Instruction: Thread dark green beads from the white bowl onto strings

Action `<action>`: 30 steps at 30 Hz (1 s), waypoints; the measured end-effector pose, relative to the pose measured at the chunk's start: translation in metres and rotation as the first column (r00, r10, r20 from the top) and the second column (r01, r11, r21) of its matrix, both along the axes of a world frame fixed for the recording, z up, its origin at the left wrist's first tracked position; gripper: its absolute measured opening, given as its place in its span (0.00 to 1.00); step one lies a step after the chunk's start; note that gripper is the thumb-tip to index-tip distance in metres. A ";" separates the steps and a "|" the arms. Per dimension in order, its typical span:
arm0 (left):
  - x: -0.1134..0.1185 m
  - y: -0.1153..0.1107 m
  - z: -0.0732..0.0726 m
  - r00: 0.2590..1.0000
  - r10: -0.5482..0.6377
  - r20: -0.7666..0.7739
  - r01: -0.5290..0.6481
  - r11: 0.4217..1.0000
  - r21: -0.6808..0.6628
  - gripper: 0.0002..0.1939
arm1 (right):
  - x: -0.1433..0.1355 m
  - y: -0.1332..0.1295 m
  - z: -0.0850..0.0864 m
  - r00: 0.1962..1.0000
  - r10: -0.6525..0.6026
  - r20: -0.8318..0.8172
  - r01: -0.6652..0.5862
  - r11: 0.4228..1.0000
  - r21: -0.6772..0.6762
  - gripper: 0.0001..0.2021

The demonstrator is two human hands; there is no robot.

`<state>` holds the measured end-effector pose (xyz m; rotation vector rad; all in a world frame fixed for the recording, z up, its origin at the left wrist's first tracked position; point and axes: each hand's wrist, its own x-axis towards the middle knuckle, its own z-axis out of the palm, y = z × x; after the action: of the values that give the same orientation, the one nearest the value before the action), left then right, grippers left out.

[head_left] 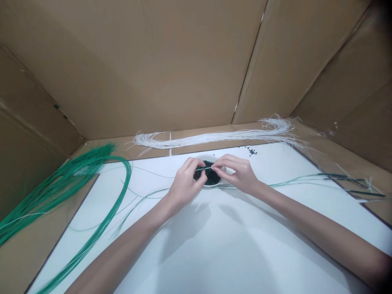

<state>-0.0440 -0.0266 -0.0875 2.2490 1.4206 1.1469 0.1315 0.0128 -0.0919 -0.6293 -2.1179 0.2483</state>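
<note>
On the white board, a curved length of the green bundle runs from the near left across the left edge to the far left corner. Farther in, the left hand and right hand meet in narrow pinches on a thin strand. Its long axis runs left to right, nearly level, parallel to the far edge; it lies at the fingertips of both hands, above a round white bowl of small dark beads. Fine, flexible green strands stretch past the bowl to the right edge, where dark, stiffer-looking lengths lie. A few loose beads sit near the far edge. Beyond it, a wiry white bundle with frayed, curled ends lies along brown cardboard; flat cardboard walls rise behind.
</note>
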 end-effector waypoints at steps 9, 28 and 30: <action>-0.002 0.004 -0.003 1.000 0.001 0.018 0.000 1.000 -0.020 0.06 | 0.004 0.010 0.000 0.992 -0.015 0.128 0.034 0.988 -0.149 0.08; -0.005 0.009 -0.005 0.995 0.079 0.065 -0.075 0.995 -0.064 0.04 | -0.010 0.024 0.001 0.840 0.087 0.536 0.126 0.929 -0.349 0.06; -0.005 0.009 -0.004 0.995 0.076 0.067 -0.072 0.996 -0.055 0.04 | -0.009 0.021 0.001 0.881 0.080 0.465 0.123 0.913 -0.390 0.05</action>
<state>-0.0493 -0.0176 -0.0917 2.1164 1.5000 1.1835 0.1225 0.0343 -0.0905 -1.0478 -2.5505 0.5894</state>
